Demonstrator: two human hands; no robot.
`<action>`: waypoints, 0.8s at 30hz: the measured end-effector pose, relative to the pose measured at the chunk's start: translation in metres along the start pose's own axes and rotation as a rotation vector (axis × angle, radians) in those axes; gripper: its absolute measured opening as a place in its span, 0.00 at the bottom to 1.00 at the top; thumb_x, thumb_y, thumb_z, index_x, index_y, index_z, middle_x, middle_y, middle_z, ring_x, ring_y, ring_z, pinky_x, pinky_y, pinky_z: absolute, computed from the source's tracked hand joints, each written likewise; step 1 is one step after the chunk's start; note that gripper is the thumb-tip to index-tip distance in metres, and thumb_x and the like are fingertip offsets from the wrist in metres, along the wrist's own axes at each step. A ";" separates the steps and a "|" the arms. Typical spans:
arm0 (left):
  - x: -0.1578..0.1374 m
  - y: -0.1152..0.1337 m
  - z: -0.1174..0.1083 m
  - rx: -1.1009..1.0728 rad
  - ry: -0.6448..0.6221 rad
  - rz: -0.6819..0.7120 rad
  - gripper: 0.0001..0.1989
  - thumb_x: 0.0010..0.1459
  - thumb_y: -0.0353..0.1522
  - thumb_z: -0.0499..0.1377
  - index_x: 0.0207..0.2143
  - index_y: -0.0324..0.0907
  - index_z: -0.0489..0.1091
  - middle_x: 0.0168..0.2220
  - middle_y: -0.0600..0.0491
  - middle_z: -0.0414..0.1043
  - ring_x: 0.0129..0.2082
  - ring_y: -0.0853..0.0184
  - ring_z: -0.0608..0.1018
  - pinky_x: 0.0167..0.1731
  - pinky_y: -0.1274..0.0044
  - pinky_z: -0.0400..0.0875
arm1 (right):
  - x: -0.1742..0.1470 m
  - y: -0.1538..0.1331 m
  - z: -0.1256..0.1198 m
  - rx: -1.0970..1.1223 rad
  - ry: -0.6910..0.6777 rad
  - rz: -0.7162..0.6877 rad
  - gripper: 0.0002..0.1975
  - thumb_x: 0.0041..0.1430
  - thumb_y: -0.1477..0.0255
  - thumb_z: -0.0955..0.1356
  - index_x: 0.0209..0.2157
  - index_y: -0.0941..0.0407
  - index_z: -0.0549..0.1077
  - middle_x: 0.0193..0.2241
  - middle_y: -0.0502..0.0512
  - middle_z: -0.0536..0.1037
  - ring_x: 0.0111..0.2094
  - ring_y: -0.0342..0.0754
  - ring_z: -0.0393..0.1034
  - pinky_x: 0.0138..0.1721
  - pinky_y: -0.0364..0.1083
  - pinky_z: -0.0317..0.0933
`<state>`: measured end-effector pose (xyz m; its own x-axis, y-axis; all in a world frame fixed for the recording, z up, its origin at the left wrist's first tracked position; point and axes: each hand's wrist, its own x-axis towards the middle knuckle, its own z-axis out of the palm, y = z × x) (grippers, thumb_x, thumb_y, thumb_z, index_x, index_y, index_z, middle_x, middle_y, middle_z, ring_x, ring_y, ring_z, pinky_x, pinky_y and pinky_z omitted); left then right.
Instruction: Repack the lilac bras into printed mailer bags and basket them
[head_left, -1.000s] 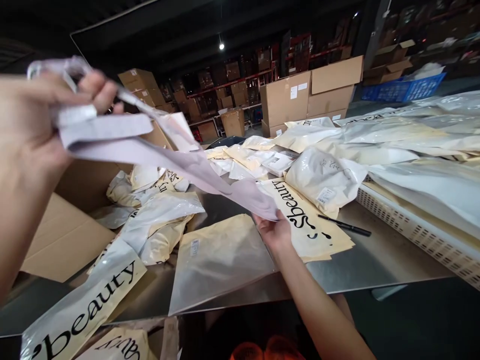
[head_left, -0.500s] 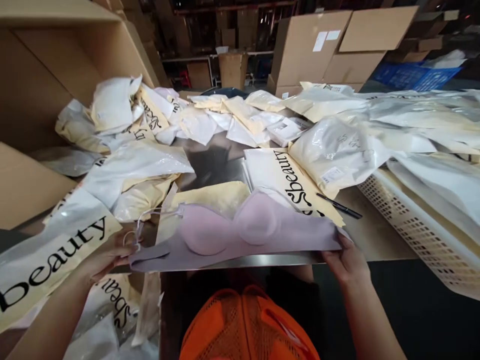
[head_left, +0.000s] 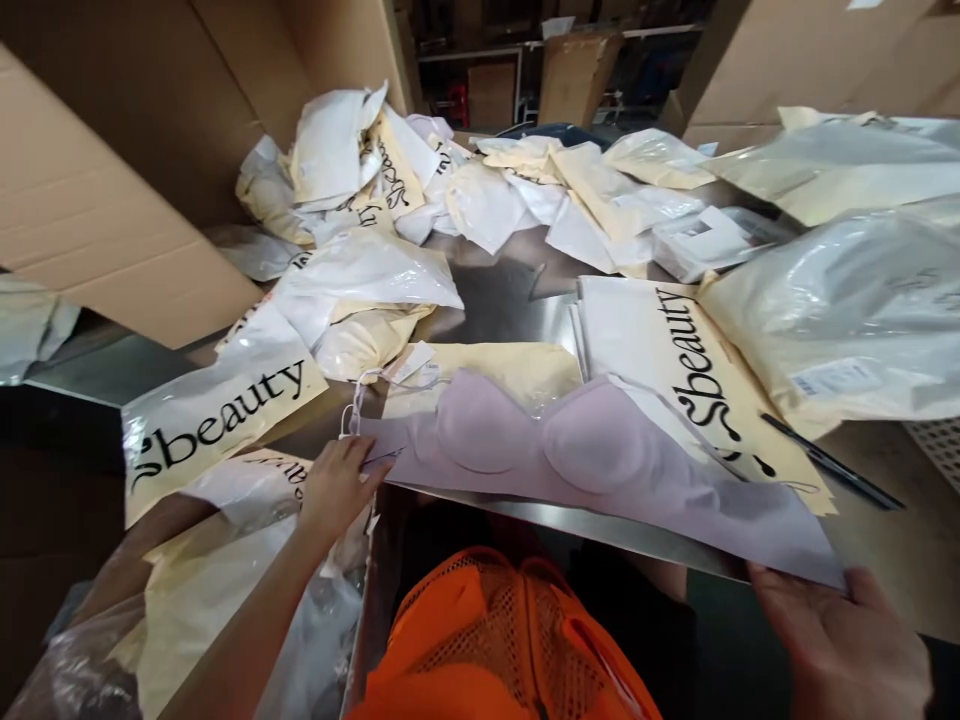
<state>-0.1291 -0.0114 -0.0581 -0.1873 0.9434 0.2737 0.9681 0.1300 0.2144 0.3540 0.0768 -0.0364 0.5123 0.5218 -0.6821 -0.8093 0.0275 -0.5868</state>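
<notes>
Nearest is an orange mesh vest on the person's body, with translucent plastic bags with cream parts below the table at the left. The left hand and right hand are wide apart, each closed on one end of a lilac, smooth-fabric bra with two moulded cups. The bra spans the near edge of a grey metal table, its right end reaching out past that edge; whether its middle touches the surface, I cannot tell. Its long axis runs left to right, sloping nearer the person at the right. The cups' rounded faces are up, their top edges pointing away from the body. A thin strap loops by the left hand.

Just beyond, partly covered by the bra, lie a flat cream bag and a stack of white-and-cream bags lettered in black. A slim black pen lies at the stack's right edge, near a bulging translucent bag with a white label. Farther off is a heap of filled white-and-cream bags, beside an open brown cardboard box.
</notes>
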 end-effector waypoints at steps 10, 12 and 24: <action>0.013 -0.016 -0.015 0.093 0.091 -0.034 0.17 0.64 0.40 0.50 0.33 0.40 0.73 0.32 0.48 0.76 0.34 0.61 0.77 0.35 0.74 0.69 | 0.010 -0.015 -0.008 -0.047 0.020 -0.084 0.15 0.66 0.70 0.60 0.38 0.40 0.77 0.50 0.53 0.76 0.44 0.47 0.75 0.29 0.44 0.74; 0.010 -0.018 -0.014 0.150 0.037 0.026 0.17 0.61 0.43 0.53 0.35 0.40 0.74 0.34 0.47 0.77 0.36 0.61 0.78 0.36 0.74 0.70 | 0.003 -0.014 -0.003 -0.072 0.005 -0.120 0.16 0.67 0.71 0.59 0.39 0.43 0.78 0.49 0.54 0.77 0.43 0.47 0.76 0.27 0.43 0.75; 0.021 -0.010 -0.024 0.200 -0.175 -0.284 0.12 0.59 0.37 0.51 0.33 0.40 0.70 0.28 0.47 0.75 0.27 0.59 0.77 0.24 0.73 0.63 | 0.003 -0.015 -0.004 -0.154 -0.104 -0.174 0.22 0.68 0.70 0.53 0.35 0.58 0.75 0.47 0.59 0.76 0.49 0.44 0.72 0.32 0.41 0.74</action>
<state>-0.1463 -0.0004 -0.0320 -0.4376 0.8970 0.0620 0.8986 0.4337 0.0671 0.3689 0.0747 -0.0315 0.6013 0.6059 -0.5209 -0.6539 -0.0016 -0.7566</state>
